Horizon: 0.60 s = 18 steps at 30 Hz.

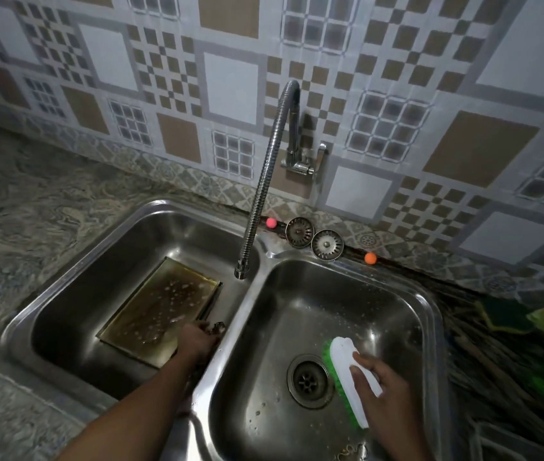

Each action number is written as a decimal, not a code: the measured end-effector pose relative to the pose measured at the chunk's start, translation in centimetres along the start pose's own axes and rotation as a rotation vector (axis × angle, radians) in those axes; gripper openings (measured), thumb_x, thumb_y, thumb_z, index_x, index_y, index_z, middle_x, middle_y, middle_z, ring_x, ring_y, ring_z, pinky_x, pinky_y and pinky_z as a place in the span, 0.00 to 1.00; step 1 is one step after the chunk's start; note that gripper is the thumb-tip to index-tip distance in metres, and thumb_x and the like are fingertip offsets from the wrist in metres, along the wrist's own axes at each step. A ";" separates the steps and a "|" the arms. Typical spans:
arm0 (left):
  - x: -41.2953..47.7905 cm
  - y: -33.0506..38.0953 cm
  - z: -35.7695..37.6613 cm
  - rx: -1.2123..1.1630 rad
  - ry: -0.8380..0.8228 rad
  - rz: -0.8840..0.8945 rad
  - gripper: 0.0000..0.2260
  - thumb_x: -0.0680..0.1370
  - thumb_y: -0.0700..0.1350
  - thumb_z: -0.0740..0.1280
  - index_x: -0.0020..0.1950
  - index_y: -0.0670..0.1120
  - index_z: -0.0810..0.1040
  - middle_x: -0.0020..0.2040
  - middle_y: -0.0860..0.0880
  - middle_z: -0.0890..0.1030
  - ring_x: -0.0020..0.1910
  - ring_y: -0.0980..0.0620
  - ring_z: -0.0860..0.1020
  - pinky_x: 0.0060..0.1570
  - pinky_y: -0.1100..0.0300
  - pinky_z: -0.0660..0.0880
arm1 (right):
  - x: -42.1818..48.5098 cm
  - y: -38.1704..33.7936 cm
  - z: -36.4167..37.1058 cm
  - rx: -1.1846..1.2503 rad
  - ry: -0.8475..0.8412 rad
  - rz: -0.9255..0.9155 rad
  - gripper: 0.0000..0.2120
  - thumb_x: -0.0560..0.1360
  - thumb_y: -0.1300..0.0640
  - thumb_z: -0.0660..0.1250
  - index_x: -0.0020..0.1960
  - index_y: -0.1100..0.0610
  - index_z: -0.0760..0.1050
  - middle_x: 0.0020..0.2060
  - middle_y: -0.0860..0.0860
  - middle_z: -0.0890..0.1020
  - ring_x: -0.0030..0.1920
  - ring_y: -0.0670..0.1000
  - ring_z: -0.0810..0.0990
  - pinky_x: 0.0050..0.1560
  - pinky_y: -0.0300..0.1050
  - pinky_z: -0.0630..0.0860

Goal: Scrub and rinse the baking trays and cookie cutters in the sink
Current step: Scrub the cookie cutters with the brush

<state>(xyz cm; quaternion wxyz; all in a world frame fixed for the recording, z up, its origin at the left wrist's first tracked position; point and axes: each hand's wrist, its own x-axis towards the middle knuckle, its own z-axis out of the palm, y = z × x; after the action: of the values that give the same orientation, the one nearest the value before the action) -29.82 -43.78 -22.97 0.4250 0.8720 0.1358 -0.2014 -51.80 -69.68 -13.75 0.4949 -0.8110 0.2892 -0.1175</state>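
R hand (384,385) grips 1 brush (347,359) | L hand (197,341) by 1 tray (160,311) | 2 strainers (299,231)

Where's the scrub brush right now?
In the head view, the scrub brush is on the right side, in the right basin, gripped by the right hand, just right of the drain.

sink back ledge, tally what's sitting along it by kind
drain strainers: 2
small balls: 2 (one pink, one orange)
total: 4
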 end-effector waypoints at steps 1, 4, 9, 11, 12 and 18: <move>0.0 0.1 0.2 0.012 -0.007 0.009 0.20 0.73 0.44 0.75 0.61 0.34 0.79 0.55 0.37 0.83 0.56 0.43 0.80 0.52 0.61 0.71 | 0.0 0.2 0.0 -0.002 -0.002 0.007 0.11 0.74 0.57 0.71 0.51 0.42 0.80 0.51 0.36 0.80 0.56 0.41 0.78 0.55 0.41 0.73; 0.1 -0.1 0.4 0.042 -0.032 0.033 0.13 0.76 0.43 0.72 0.57 0.39 0.83 0.54 0.39 0.84 0.52 0.45 0.81 0.50 0.60 0.73 | 0.1 0.6 -0.3 -0.008 0.002 0.025 0.11 0.74 0.57 0.71 0.50 0.40 0.80 0.51 0.35 0.79 0.56 0.41 0.77 0.55 0.42 0.73; -1.0 1.0 -0.5 0.053 0.098 0.025 0.12 0.74 0.49 0.71 0.49 0.42 0.85 0.41 0.42 0.84 0.42 0.44 0.82 0.42 0.55 0.78 | 0.0 -0.3 -1.5 0.032 0.048 0.018 0.09 0.75 0.56 0.70 0.53 0.44 0.80 0.52 0.40 0.81 0.55 0.42 0.78 0.50 0.35 0.72; -2.5 2.1 -1.1 0.110 0.173 0.128 0.14 0.74 0.53 0.69 0.52 0.45 0.83 0.44 0.44 0.85 0.45 0.42 0.82 0.46 0.51 0.78 | -0.1 -0.9 -2.5 0.053 0.102 -0.009 0.10 0.76 0.58 0.69 0.56 0.51 0.80 0.54 0.43 0.82 0.56 0.43 0.79 0.50 0.28 0.72; -3.4 2.6 -1.2 0.164 0.215 0.198 0.14 0.74 0.54 0.68 0.54 0.47 0.83 0.46 0.46 0.85 0.47 0.42 0.81 0.49 0.49 0.77 | -0.1 -1.0 -3.2 0.055 0.133 -0.017 0.10 0.76 0.59 0.69 0.57 0.52 0.80 0.54 0.43 0.82 0.56 0.43 0.79 0.50 0.25 0.71; -11.3 5.6 2.9 0.334 0.214 0.600 0.08 0.75 0.52 0.69 0.50 0.50 0.82 0.48 0.50 0.83 0.50 0.46 0.79 0.52 0.49 0.73 | -1.8 -0.5 -9.4 0.109 0.352 0.004 0.10 0.77 0.59 0.68 0.58 0.55 0.80 0.56 0.49 0.82 0.57 0.48 0.79 0.58 0.44 0.74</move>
<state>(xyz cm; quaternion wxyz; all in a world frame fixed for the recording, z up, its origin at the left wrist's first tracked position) -38.16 -50.21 -15.52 0.3003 0.9466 -0.1172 0.0054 -57.50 -75.37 -8.59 0.4802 -0.7492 0.3659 -0.2723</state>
